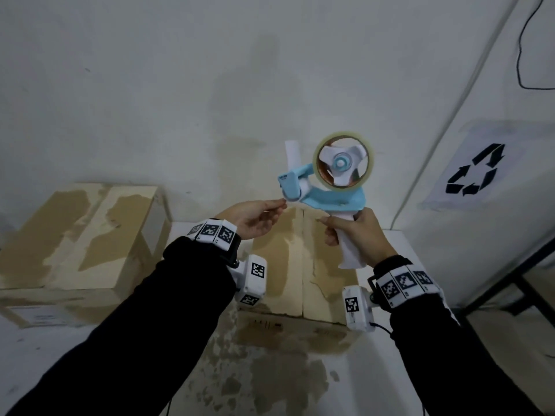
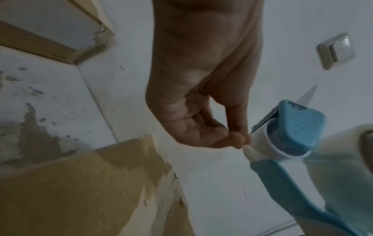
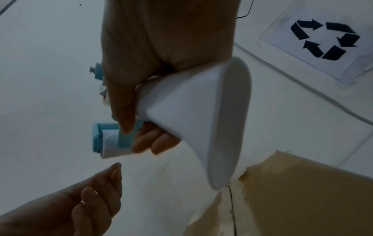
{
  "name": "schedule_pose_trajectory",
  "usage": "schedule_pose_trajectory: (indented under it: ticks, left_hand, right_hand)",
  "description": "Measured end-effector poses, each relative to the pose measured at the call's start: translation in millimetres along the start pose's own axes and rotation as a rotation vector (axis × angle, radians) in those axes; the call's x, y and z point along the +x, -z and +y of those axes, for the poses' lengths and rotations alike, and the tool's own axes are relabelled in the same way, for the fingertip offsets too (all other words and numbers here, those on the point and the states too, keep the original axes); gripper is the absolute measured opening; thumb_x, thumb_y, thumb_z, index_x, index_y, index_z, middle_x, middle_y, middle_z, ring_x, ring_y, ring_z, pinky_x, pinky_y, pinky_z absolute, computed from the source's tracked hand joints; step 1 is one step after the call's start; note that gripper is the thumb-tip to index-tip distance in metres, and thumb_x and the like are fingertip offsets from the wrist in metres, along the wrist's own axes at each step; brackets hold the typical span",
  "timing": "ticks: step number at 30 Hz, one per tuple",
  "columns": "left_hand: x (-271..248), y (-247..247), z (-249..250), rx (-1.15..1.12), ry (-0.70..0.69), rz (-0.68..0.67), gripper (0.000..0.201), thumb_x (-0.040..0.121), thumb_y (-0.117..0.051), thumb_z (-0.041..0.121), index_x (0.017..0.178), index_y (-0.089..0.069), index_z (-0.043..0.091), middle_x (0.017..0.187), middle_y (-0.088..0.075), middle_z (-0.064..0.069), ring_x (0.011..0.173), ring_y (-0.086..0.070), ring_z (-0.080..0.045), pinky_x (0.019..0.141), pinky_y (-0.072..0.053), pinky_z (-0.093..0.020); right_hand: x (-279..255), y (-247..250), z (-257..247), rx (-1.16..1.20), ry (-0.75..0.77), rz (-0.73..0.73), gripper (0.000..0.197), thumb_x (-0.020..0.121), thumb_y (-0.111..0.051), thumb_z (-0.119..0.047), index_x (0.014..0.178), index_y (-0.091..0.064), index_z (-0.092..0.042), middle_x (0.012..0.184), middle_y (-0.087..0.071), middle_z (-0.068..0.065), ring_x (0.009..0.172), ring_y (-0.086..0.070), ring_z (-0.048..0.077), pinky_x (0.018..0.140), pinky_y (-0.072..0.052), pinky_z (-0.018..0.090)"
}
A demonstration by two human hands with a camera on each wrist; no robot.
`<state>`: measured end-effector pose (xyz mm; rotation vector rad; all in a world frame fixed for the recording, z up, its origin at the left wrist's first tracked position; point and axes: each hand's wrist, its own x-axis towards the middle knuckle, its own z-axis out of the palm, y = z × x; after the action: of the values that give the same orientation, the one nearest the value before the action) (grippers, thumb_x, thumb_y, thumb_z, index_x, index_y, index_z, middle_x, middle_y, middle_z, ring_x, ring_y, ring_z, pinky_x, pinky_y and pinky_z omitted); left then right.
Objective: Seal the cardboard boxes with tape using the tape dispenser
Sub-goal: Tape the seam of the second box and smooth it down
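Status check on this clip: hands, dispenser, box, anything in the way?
Right hand grips tape dispenser by its handle, held up above the box. Left hand pinches at the roller end, apparently the tape end. Box seam untaped. Nothing in the way.

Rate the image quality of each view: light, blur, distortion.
Head: dim, even light, wide-angle bending of the wall pipe, dispenser fairly sharp. Left wrist: dark, left hand and box soft, motion-smeared. Right wrist: dim, handle blurred, recycling sign clearer.
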<state>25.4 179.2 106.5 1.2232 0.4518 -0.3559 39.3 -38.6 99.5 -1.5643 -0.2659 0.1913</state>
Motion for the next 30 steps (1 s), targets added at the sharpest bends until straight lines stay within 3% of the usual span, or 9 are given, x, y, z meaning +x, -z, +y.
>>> schedule_pose_trajectory:
  ticks: [3, 6, 10, 14, 17, 22, 26, 30]
  left_hand:
    - [10.6, -13.0, 3.3, 0.087, -0.034, 0.093, 0.016, 0.091, -0.057, 0.015, 0.076, -0.062, 0.011, 0.041, -0.055, 0.009, 0.032, -0.048, 0.0, 0.037, -0.035, -0.007]
    - [25.5, -21.3, 8.0, 0.206, -0.097, 0.231, 0.013, 0.085, -0.06, 0.003, 0.072, -0.063, 0.006, 0.036, -0.054, 0.005, 0.027, -0.042, -0.001, 0.033, -0.035, -0.009]
    - [37.9, -27.1, 8.8, 0.27, -0.12, 0.308, 0.012, 0.082, -0.069, 0.01, 0.072, -0.065, 0.004, 0.041, -0.057, 0.003, 0.028, -0.043, -0.002, 0.035, -0.039, -0.01]
    - [51.1, -15.3, 10.0, 0.326, -0.188, 0.453, 0.014, 0.08, -0.071, 0.009, 0.067, -0.066, 0.006, 0.063, -0.062, -0.006, 0.037, -0.05, -0.005, 0.051, -0.047, -0.015]
    - [58.6, -4.9, 14.8, 0.321, -0.248, 0.495, 0.007, 0.079, -0.07, 0.007, 0.078, -0.071, -0.001, 0.068, -0.067, -0.006, 0.052, -0.055, -0.01, 0.062, -0.052, -0.018]
    - [79.5, -16.7, 12.0, 0.422, -0.358, 0.571, 0.02, 0.078, -0.074, 0.013, 0.086, -0.072, -0.005, 0.076, -0.07, -0.015, 0.061, -0.058, -0.018, 0.078, -0.057, -0.032]
    - [97.0, -15.5, 15.2, 0.48, -0.35, 0.657, 0.02, 0.079, -0.073, 0.021, 0.081, -0.074, 0.002, 0.065, -0.066, -0.008, 0.066, -0.059, -0.019, 0.085, -0.056, -0.035]
    - [117.9, -9.5, 21.8, 0.538, -0.324, 0.662, 0.02, 0.078, -0.073, 0.022, 0.078, -0.074, 0.002, 0.063, -0.066, -0.006, 0.066, -0.06, -0.02, 0.085, -0.056, -0.037]
  right_hand:
    - [11.8, 10.9, 0.0, -0.108, -0.006, 0.038, 0.011, 0.079, -0.063, 0.009, 0.076, -0.058, 0.001, 0.053, -0.048, 0.012, 0.043, -0.043, 0.02, 0.043, -0.036, 0.027]
    - [21.8, 23.9, 2.1, -0.208, -0.016, 0.033, 0.016, 0.076, -0.062, 0.009, 0.067, -0.055, -0.001, 0.046, -0.045, 0.01, 0.038, -0.038, 0.02, 0.042, -0.033, 0.027]
    - [33.2, 41.2, 2.8, -0.237, -0.042, -0.014, 0.019, 0.075, -0.06, 0.01, 0.062, -0.052, -0.002, 0.046, -0.044, 0.01, 0.037, -0.036, 0.02, 0.041, -0.032, 0.027]
    - [46.3, 58.3, 3.9, -0.281, -0.027, -0.052, 0.02, 0.072, -0.059, 0.01, 0.058, -0.05, -0.002, 0.045, -0.042, 0.01, 0.039, -0.035, 0.02, 0.041, -0.031, 0.026]
    - [57.7, 72.4, 8.3, -0.278, -0.039, -0.041, 0.014, 0.072, -0.059, 0.01, 0.062, -0.053, 0.001, 0.048, -0.044, 0.013, 0.039, -0.036, 0.021, 0.042, -0.032, 0.026]
    - [82.2, 77.9, 14.2, -0.303, -0.024, -0.01, 0.027, 0.067, -0.061, 0.008, 0.046, -0.048, -0.003, 0.039, -0.043, 0.01, 0.037, -0.036, 0.021, 0.043, -0.032, 0.028]
    - [99.9, 76.3, 13.2, -0.358, -0.026, -0.052, 0.028, 0.066, -0.063, 0.006, 0.045, -0.049, -0.005, 0.039, -0.045, 0.008, 0.037, -0.038, 0.021, 0.042, -0.032, 0.027]
    - [112.6, 72.9, 16.8, -0.359, -0.044, -0.05, 0.026, 0.067, -0.063, 0.007, 0.049, -0.05, -0.005, 0.04, -0.046, 0.007, 0.035, -0.038, 0.018, 0.038, -0.032, 0.023]
